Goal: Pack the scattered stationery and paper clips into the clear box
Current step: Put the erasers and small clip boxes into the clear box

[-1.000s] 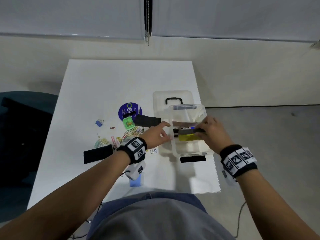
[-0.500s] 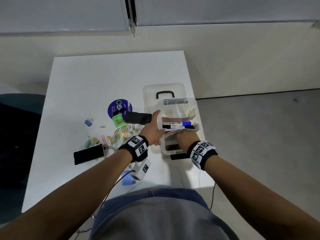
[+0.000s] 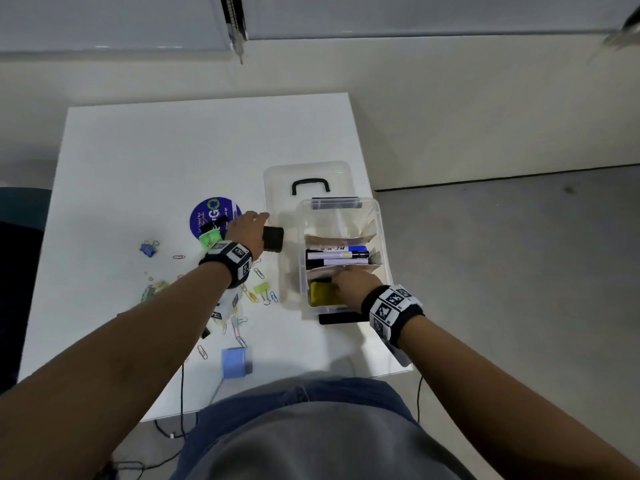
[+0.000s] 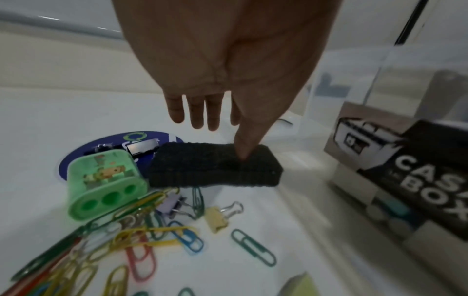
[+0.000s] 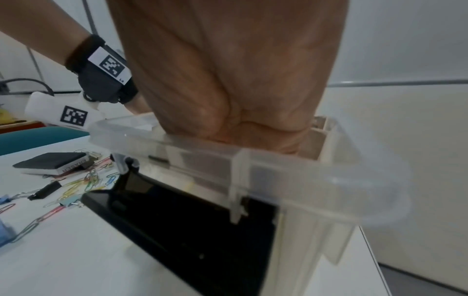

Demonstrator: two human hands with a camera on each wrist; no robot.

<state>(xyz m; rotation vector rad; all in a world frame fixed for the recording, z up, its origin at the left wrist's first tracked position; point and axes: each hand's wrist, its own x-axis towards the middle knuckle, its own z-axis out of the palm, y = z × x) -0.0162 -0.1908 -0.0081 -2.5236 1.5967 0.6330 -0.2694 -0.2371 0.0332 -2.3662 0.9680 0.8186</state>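
The clear box (image 3: pixel 381 233) (image 5: pixel 278 172) stands open at the table's right edge, with markers (image 3: pixel 337 258) in its middle compartment. My right hand (image 3: pixel 349 284) (image 5: pixel 240 120) reaches into the near compartment, fingertips on a yellow pad (image 3: pixel 323 296); the rim hides its fingers in the right wrist view. My left hand (image 3: pixel 247 230) (image 4: pixel 222 138) hovers over a black eraser (image 3: pixel 273 239) (image 4: pixel 215 170) left of the box, fingers straight and thumb tip touching its top. Several coloured paper clips (image 3: pixel 258 271) (image 4: pixel 142 240) and a green sharpener (image 3: pixel 209 239) (image 4: pixel 106 182) lie nearby.
The box lid (image 3: pixel 308 178) lies behind the box. A round blue sticker (image 3: pixel 207 213), a blue binder clip (image 3: pixel 148 249) and a blue note block (image 3: pixel 234 362) are on the table. A second eraser (image 5: pixel 50 162) lies beneath my left forearm. A black latch (image 3: pixel 343 318) hangs at the box front.
My left hand left the box's side and moved back-left onto the black eraser. My right hand brought the yellow pad from the middle of the box into the near compartment.
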